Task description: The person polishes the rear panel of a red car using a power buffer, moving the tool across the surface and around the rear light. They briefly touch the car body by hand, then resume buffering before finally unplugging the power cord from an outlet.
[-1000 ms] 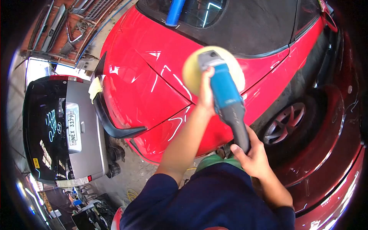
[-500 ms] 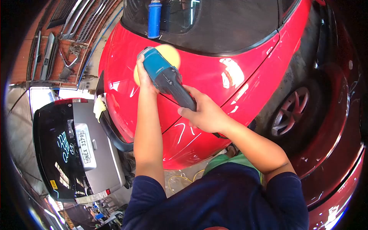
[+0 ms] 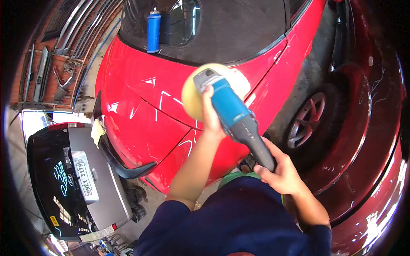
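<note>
A teal and black car polisher [image 3: 234, 110] with a round yellow foam pad [image 3: 194, 100] sits over the glossy red body panel [image 3: 136, 111] of a car. My left hand [image 3: 211, 115] is closed around the tool's front end, beside the grey head. My right hand [image 3: 279, 170] grips the black rear handle, with the thumb along its near side. The pad looks pressed to or just above the red paint; I cannot tell which. Much of the pad is hidden by the tool body.
A blue bottle [image 3: 153, 32] stands on the dark glass. A pale yellow cloth [image 3: 98, 131] hangs on the black trim at left. Behind is a grey vehicle [image 3: 104, 170]; at right, a dark red car [image 3: 363, 170] with its wheel [image 3: 306, 120]. Car parts [image 3: 42, 72] lie at upper left.
Both hands have carried the polisher to the right and nearer my body across the red panel. My view has shifted a little, so the surroundings sit further left and mostly lower.
</note>
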`<state>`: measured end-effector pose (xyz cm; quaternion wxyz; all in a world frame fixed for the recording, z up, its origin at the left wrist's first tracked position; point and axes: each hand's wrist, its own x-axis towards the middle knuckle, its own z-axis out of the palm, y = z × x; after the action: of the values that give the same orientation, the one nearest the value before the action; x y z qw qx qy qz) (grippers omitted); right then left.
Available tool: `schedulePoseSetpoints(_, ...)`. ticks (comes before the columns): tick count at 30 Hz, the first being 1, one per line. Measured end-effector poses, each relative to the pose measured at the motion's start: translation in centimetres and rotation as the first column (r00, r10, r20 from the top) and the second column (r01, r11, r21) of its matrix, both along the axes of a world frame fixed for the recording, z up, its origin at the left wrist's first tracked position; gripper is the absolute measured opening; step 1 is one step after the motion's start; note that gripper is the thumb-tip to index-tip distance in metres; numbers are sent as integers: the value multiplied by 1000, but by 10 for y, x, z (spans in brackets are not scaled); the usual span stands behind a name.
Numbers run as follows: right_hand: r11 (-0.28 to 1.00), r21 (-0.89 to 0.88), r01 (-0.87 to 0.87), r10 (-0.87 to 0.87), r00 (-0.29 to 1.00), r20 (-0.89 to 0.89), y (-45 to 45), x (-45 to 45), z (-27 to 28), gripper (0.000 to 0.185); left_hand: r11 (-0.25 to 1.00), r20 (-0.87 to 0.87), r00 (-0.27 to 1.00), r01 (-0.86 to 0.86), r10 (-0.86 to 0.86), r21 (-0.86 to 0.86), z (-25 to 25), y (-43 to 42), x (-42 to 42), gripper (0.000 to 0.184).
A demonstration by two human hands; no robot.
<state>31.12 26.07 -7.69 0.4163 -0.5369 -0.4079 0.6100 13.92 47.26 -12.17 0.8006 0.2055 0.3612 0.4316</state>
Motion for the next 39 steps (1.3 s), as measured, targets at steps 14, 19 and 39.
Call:
schedulePoseSetpoints(14,942,-206,265,-247,963,107,-44,76,21,83,975,163,977,165,-140,-152,-60,-22,129,75)
schedulePoseSetpoints(19,931,-196,308,-292,950,108,-43,83,26,82,973,133,982,157,-135,-169,-58,-25,149,76)
schedulePoseSetpoints(39,929,298,-219,183,972,144,131,-85,9,83,947,-209,945,-199,253,251,-2,107,-150,96)
